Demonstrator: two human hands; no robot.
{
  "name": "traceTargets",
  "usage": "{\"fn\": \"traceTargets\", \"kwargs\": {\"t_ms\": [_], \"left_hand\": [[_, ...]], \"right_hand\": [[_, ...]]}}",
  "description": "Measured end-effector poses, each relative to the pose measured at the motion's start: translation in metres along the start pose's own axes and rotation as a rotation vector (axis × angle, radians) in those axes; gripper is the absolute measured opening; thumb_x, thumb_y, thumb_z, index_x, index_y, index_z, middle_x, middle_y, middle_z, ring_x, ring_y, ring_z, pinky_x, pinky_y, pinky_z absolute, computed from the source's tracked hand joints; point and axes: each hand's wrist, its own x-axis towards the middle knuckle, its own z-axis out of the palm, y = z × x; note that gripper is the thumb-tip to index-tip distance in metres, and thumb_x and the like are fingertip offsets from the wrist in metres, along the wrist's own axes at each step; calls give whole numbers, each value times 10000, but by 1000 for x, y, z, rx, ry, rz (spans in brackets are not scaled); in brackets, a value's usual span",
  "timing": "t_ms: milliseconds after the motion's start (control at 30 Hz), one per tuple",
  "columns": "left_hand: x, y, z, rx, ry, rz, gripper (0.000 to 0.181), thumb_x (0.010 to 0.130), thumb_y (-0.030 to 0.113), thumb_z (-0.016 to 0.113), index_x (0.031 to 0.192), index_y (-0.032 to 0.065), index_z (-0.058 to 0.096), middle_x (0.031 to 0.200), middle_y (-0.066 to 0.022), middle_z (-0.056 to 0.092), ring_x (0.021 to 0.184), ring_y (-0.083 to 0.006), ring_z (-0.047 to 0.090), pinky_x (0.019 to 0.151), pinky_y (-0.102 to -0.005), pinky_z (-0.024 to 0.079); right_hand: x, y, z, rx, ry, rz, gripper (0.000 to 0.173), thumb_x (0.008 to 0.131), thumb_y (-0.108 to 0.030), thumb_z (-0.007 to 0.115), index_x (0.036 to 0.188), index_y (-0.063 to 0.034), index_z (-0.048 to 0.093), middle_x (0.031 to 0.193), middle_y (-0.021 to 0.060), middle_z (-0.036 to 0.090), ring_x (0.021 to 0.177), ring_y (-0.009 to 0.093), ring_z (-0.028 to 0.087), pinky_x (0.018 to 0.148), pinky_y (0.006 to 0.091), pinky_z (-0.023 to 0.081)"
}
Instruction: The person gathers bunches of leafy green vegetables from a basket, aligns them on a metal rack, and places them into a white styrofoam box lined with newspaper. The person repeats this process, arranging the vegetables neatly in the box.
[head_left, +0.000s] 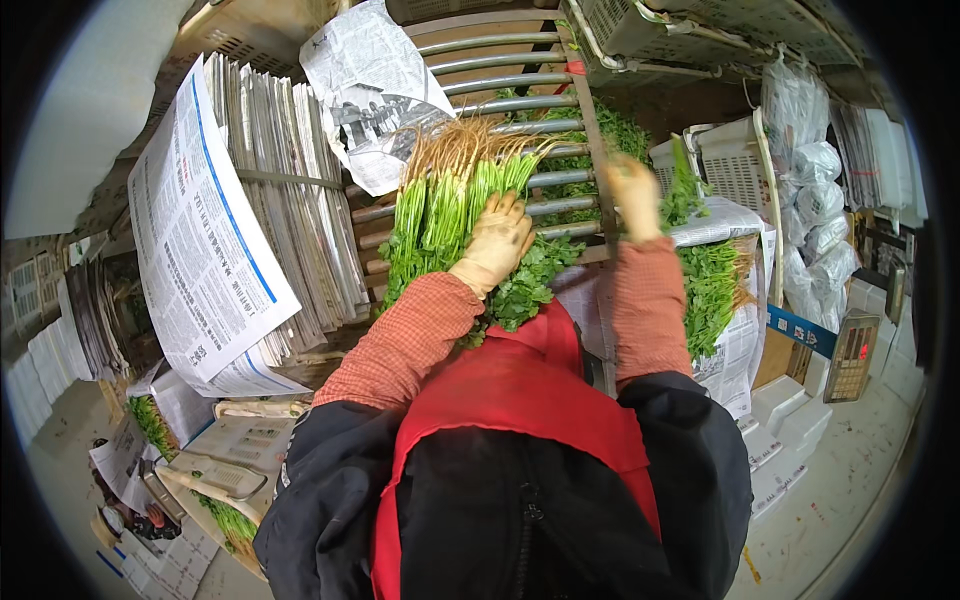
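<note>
A bunch of coriander (442, 202) lies on a rack of metal bars (555, 180), its brown roots pointing away from me and its leaves towards my red apron (517, 382). My left hand (495, 240), in a stained cream glove, grips the stems at the bunch's right side. Loose leafy tops (536, 277) spread below that hand. My right hand (634, 191) is blurred by motion over the rack's right rail; whether it holds anything cannot be made out. Close to its right, a green sprig (680, 184) stands up by a newspaper-covered bundle.
A strapped stack of newspapers (281, 195) stands left of the rack, a loose newspaper sheet (379, 97) beyond it. More coriander (709, 292) lies on newspaper at right, near a digital scale display (853, 352). Plastic bags (817, 202) hang there. Greens (592, 127) lie under the bars.
</note>
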Motion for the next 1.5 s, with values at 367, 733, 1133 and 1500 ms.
{"fn": "traceTargets", "kwargs": {"t_ms": [367,733,1133,1500], "left_hand": [[-22,15,-41,0,305,-124,348,773,167,670,1083,25,600,1165,-150,569,1151,-308,498,997,-461,379],[-7,-54,-66,-31,124,-686,464,849,197,587,1193,-102,501,947,-229,632,856,-315,622,797,-409,513],[6,-63,-41,-157,265,-792,429,871,188,571,1179,-105,506,1083,-250,602,975,-330,602,893,-392,485],[29,-65,-80,-95,-346,-766,657,786,411,701,1186,-60,479,1086,-196,585,996,-285,584,855,-373,503]], "right_hand": [[-6,-97,91,-76,-117,-40,530,806,-457,618,1156,-59,607,1060,197,644,980,351,616,859,412,472],[30,-90,88,567,-484,105,399,853,-245,646,1158,4,583,1000,138,664,891,187,618,860,328,464],[22,-86,107,513,-643,-88,635,852,-380,633,1289,47,460,1221,212,560,1099,261,555,940,345,433],[17,-83,71,636,-745,93,394,792,-163,703,1111,39,590,1005,128,654,884,201,621,840,320,486]]}}
